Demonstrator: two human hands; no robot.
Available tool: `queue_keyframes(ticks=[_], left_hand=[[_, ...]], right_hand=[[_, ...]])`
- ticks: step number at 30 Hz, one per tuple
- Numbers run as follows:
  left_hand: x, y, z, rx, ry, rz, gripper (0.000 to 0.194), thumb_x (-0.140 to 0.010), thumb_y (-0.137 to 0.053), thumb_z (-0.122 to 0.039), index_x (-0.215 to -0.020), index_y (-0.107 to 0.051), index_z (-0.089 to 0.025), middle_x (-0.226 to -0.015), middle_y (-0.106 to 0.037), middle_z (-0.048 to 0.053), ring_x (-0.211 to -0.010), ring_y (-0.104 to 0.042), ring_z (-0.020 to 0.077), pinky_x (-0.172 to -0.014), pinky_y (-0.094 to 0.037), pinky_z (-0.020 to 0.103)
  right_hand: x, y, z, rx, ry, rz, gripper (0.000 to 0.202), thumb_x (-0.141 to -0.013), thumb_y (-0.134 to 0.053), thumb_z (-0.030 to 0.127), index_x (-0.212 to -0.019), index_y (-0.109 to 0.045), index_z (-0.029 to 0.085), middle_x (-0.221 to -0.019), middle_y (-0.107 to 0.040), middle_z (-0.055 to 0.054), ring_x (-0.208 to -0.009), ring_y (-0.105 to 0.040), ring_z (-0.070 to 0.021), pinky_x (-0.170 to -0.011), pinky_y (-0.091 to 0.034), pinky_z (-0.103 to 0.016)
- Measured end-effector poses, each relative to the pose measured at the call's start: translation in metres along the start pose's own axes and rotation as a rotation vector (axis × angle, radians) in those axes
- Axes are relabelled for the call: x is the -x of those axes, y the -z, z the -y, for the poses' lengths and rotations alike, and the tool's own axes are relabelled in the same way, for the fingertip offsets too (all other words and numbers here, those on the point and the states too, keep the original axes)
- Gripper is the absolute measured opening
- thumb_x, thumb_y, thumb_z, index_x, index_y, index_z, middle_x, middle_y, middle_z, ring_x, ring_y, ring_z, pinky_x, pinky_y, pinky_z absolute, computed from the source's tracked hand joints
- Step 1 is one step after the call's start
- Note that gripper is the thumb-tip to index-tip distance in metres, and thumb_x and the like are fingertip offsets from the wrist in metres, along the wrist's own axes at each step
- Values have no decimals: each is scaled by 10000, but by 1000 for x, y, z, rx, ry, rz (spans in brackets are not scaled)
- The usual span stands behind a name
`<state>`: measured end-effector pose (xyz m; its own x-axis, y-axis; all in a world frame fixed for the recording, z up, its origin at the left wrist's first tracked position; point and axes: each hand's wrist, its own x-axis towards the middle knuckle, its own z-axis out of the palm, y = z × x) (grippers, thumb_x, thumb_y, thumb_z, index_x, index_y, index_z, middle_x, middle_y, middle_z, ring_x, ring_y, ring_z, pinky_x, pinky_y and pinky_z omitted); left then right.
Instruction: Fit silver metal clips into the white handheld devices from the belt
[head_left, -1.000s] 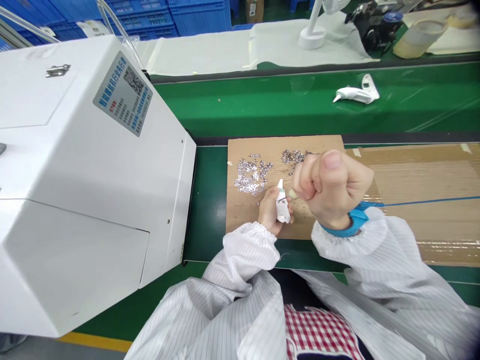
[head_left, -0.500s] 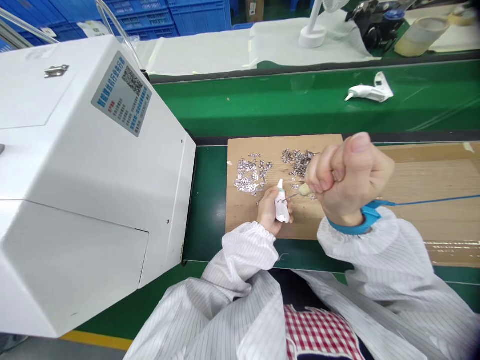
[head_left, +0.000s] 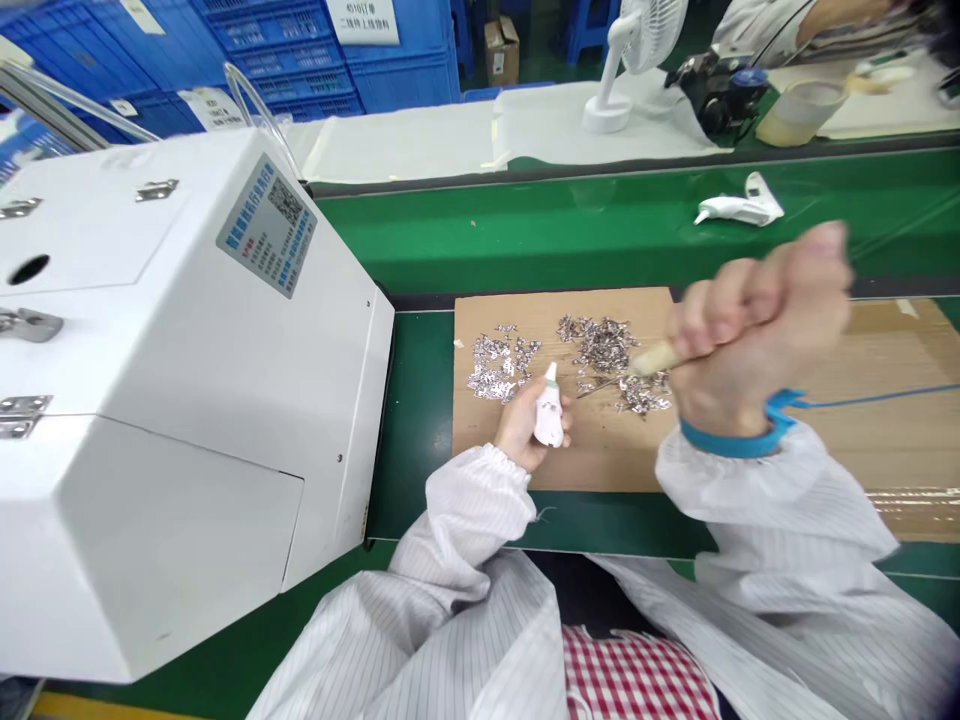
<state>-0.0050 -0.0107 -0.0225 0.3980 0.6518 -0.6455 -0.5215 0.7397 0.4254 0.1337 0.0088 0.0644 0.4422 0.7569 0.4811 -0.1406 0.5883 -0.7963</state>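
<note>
My left hand (head_left: 519,425) is closed around a small white plastic housing (head_left: 549,415) with a pointed tip, like an ear thermometer body; the tip points away from me. My right hand (head_left: 765,340), blurred, is raised in a fist round the pale handle of a screwdriver (head_left: 655,358). Its thin metal shaft slants down left, and its end lies just right of the housing, apart from it. Beyond my hands, a pile of small shiny metal pieces (head_left: 491,370) and a darker pile of metal parts (head_left: 606,345) lie on a cardboard sheet (head_left: 480,445). More small metal pieces (head_left: 645,394) lie below the screwdriver handle.
A large white machine (head_left: 225,400) stands at my left. Another white plastic device (head_left: 742,208) lies on the green belt (head_left: 525,230). Across it are a small fan (head_left: 609,110), a tape roll (head_left: 802,112) and a person's sleeve (head_left: 750,25). A blue cord (head_left: 885,393) runs right from my wrist strap.
My right hand has moved up and right, drawing the screwdriver away from the housing. My left hand has shifted slightly left with the housing. The camera view has tilted up a little.
</note>
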Motion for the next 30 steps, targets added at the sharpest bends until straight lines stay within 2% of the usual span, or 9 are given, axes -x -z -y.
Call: queue_keyframes(ticks=[4, 9, 11, 13, 16, 20, 23, 27, 30], left_hand=[[-23, -20, -70, 20, -174, -71, 186, -1016, -340, -237, -1038, -497, -140, -744, -588, 47, -502, -551, 113, -423, -456, 215], [-89, -50, -162, 74, -419, -131, 358, -1054, -291, -329, -1284, -425, -89, -1068, -595, 144, -920, -637, 169, -748, -565, 264], [-107, -53, -182, 33, -424, -130, 439, -1048, -301, -403, -1335, -407, -89, -1255, -544, 204, -1065, -614, 213, -837, -558, 312], [-115, -49, -189, -32, -438, -155, 441, -1029, -361, -424, -1358, -427, -138, -1365, -497, 204, -1144, -601, 233, -902, -543, 340], [-107, -36, -181, -176, -510, -151, 345, -993, -462, -317, -1313, -508, -196, -1354, -542, 161, -1131, -630, 224, -944, -532, 351], [-74, -19, -140, -511, -577, -13, 180, -927, -558, -213, -1068, -652, -152, -1040, -698, 129, -876, -687, 185, -831, -555, 320], [-48, -14, -98, -817, -435, 149, 94, -875, -612, -147, -882, -705, -142, -802, -714, 91, -687, -661, 143, -697, -528, 260], [-23, -16, -59, -990, -283, 389, 78, -813, -673, -130, -838, -739, -164, -778, -722, 72, -714, -674, 161, -741, -532, 286], [-7, -7, -50, -1043, -427, 314, 114, -830, -642, -145, -855, -744, -189, -834, -727, 73, -795, -677, 191, -808, -524, 319]], right_hand=[[-14, 38, -1, 147, -102, -113, 471, -903, -590, 420, -527, -353, 264, -428, -282, 59, -335, -241, -83, -343, -180, -295], [12, 70, -34, 1005, -392, 502, 128, -851, -641, 283, -742, -661, 218, -667, -707, -15, -554, -615, -160, -533, -426, -302], [28, 72, -47, 1251, -383, 732, 88, -852, -626, 236, -857, -713, 221, -794, -765, -27, -697, -689, -192, -615, -453, -302], [42, 70, -57, 1345, -374, 812, 113, -860, -611, 217, -886, -721, 221, -830, -777, -37, -748, -706, -215, -627, -446, -305], [54, 68, -62, 1365, -349, 805, 154, -883, -565, 200, -873, -719, 208, -907, -777, -71, -804, -709, -244, -634, -430, -317], [50, 71, -55, 1364, -306, 791, 196, -922, -519, 232, -894, -713, 219, -936, -776, -67, -808, -706, -241, -636, -416, -317], [41, 70, -40, 1309, -258, 700, 161, -910, -548, 251, -905, -708, 240, -845, -774, -27, -681, -684, -211, -606, -409, -310], [33, 62, -21, 1133, -208, 640, 86, -843, -628, 254, -839, -713, 245, -703, -727, 7, -550, -617, -165, -552, -410, -287], [34, 59, -18, 1040, -185, 617, 80, -826, -664, 281, -872, -717, 242, -747, -730, 0, -588, -627, -160, -562, -435, -281]])
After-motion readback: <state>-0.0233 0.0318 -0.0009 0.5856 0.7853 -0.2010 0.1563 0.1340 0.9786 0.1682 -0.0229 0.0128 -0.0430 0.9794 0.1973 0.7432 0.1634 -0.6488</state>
